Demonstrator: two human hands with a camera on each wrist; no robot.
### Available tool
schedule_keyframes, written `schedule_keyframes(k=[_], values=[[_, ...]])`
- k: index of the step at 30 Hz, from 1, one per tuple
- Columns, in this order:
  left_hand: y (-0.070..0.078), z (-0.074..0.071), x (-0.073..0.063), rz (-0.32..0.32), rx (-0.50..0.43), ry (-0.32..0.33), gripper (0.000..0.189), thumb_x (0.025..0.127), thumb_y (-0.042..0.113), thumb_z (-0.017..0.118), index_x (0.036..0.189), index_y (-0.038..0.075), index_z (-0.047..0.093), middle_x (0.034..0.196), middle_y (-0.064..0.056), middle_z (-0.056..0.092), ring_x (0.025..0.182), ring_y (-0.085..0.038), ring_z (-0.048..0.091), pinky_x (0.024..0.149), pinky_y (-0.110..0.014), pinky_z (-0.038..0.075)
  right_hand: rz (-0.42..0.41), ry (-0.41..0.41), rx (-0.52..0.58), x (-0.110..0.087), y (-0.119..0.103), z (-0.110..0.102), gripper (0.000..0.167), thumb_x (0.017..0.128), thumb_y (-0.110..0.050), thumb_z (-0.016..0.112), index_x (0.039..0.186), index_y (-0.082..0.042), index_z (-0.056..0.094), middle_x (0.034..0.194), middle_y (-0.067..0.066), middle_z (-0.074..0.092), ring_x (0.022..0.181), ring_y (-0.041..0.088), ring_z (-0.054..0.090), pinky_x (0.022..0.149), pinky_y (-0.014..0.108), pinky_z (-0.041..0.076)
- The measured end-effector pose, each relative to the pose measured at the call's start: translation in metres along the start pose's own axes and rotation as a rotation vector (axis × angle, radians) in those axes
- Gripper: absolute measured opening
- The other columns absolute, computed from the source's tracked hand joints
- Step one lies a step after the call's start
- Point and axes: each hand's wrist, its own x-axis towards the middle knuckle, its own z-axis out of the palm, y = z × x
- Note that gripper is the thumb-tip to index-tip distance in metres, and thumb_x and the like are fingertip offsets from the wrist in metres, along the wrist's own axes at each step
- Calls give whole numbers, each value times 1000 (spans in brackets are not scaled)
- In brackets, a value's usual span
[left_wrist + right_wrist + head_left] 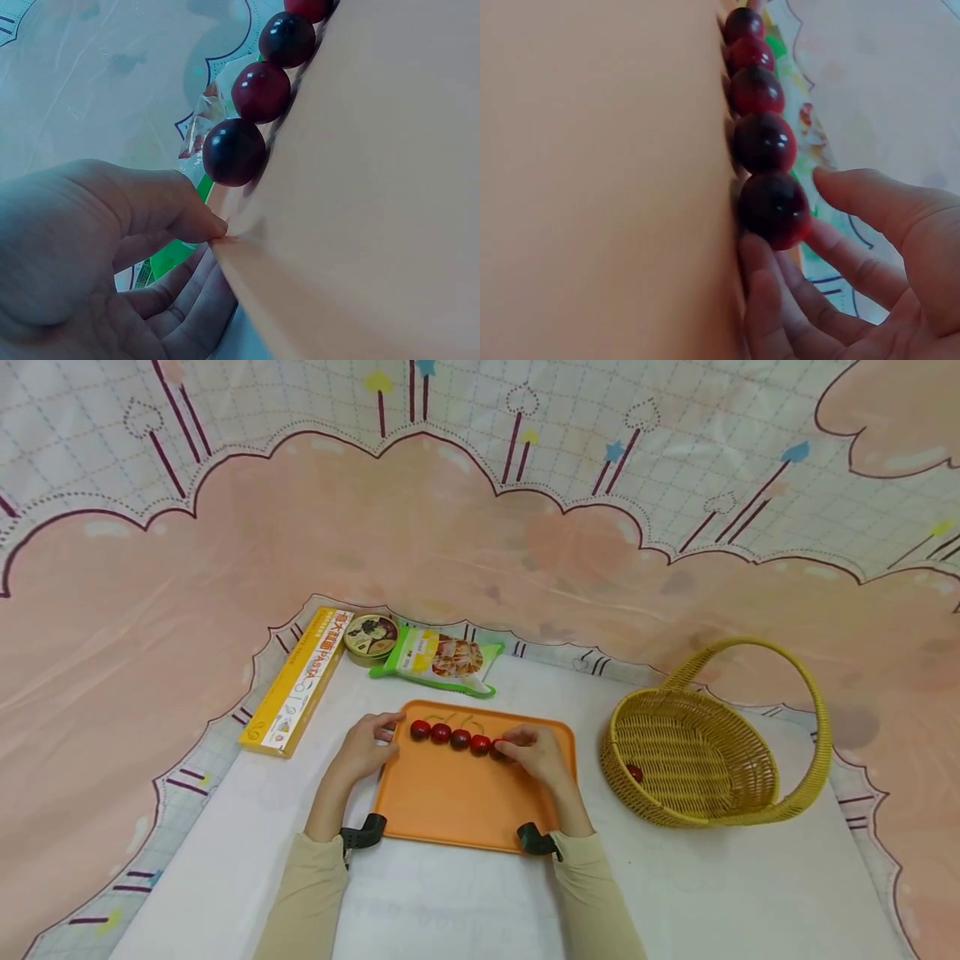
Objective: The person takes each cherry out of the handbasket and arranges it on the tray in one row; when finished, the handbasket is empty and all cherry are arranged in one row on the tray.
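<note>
Several dark red cherries point(460, 739) lie in a touching row near the far edge of an orange tray point(465, 797); a few thin stems show behind them. At the tray's left edge my left hand point(365, 747) pinches the rim, thumb on top and other fingers outside and below, as the left wrist view shows. My right hand point(542, 753) is at the row's right end. In the right wrist view its fingertips touch the last cherry point(774, 210), while the thumb stands apart from it.
Right of the tray stands a yellow woven basket point(675, 760) with a tall handle, one cherry point(634, 772) inside. Behind the tray lie a yellow pasta box point(300, 681), a round tin point(371, 637) and a green-and-white food bag point(442, 660). A patterned cloth backdrop point(450, 527) rises behind.
</note>
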Motion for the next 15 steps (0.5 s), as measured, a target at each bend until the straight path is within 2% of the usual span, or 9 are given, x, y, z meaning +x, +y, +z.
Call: schedule_keyframes(k=[5,10,15], values=[[1,2,1,-5,3,-10,52,84,-1,62,136,-1,56,119,-22,55,102,-33,58,89,-45,50,12,34,13,-4,-6,-19,22,91,-11,68,103,8,71,92,18,70,76,31,70,68,39,58],[2,2,2,-4,4,-15,53,84,-1,62,136,-2,55,120,-23,55,103,-34,58,88,-45,50,15,71,52,-11,-22,-60,29,96,-15,62,112,9,67,105,27,67,90,37,70,74,40,58],[0,1,2,10,9,-10,53,83,-2,61,136,-2,55,120,-24,55,104,-35,59,89,-46,49,7,119,53,-16,-33,-119,38,98,-18,60,121,12,61,103,19,70,86,20,72,74,29,57]])
